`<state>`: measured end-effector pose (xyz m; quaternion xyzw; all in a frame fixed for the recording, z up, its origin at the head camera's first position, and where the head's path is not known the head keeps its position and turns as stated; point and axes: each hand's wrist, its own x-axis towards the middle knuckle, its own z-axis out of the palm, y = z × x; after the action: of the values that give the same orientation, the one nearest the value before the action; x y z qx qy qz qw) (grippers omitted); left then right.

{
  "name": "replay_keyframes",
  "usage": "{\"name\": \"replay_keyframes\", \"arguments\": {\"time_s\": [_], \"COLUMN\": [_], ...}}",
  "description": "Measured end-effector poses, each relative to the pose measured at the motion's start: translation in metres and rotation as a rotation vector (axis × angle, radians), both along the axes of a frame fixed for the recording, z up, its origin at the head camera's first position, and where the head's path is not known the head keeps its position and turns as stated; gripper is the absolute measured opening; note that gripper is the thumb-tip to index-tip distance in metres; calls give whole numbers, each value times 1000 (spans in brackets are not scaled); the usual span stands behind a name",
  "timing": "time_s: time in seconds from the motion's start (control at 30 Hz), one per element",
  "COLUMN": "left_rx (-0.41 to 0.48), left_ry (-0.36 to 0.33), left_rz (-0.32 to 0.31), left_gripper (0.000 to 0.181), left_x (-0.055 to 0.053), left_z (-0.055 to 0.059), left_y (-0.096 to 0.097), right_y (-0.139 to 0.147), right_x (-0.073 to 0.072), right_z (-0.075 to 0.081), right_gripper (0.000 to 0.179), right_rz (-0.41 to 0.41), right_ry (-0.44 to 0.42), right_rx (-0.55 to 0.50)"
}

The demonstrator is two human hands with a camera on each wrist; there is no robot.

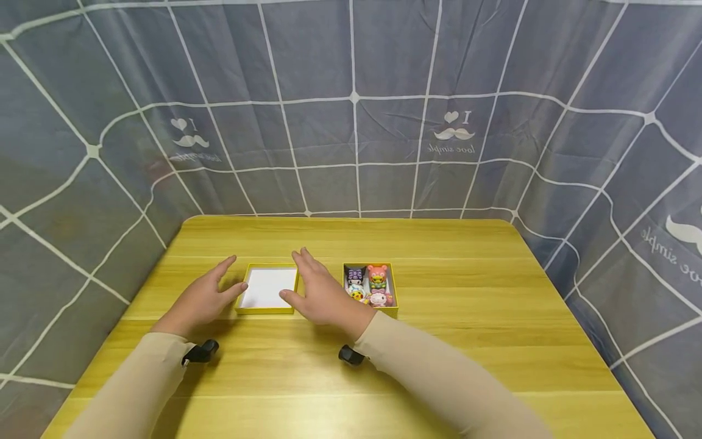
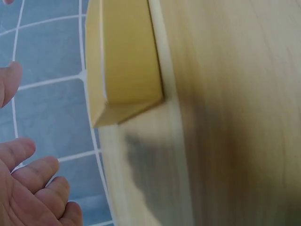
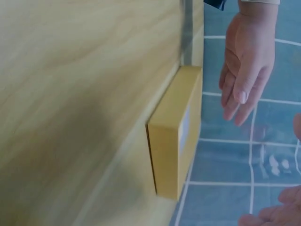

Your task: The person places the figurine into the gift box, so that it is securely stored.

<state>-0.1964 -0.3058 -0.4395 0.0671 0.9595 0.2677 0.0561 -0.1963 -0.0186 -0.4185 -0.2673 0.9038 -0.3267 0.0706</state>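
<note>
A shallow yellow box part with a white inside [image 1: 267, 289] lies on the table, perhaps a lid. Its yellow outer wall [image 2: 129, 52] fills the upper middle of the left wrist view. My left hand [image 1: 204, 300] hovers at its left side, fingers spread and holding nothing. Over its right edge is my right hand [image 1: 325, 297], fingers extended, thumb apart, also holding nothing. Right of that hand stands a yellow box [image 1: 388, 312] with several small figurines, among them a purple-and-black one [image 1: 355, 277] and a pink bear-like one [image 1: 378, 274]. The right hand and wrist partly hide its lower left corner.
The wood-grain table [image 1: 466, 341] reaches back to a grey curtain [image 1: 318, 134] with white grid lines, which also hangs at both sides. A black device [image 1: 202, 352] is strapped at the left wrist, and another black device [image 1: 351, 355] at the right.
</note>
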Motion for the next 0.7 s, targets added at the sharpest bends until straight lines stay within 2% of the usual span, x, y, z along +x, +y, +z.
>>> {"name": "replay_keyframes", "arguments": {"time_s": [0.23, 0.37, 0.7], "left_rx": [11, 28, 19], "left_ry": [-45, -62, -72], "left_rz": [-2, -10, -30], "left_gripper": [91, 91, 90], "left_x": [-1, -2, -4], "left_z": [-5, -9, -16], "left_y": [-9, -11, -12], "right_y": [-28, -40, -51], "right_x": [-2, -4, -16], "right_z": [-15, -27, -43], "right_gripper": [84, 84, 76], "right_rz": [-31, -71, -182], "right_ry": [-75, -92, -126], "right_rx": [-27, -6, 41]}}
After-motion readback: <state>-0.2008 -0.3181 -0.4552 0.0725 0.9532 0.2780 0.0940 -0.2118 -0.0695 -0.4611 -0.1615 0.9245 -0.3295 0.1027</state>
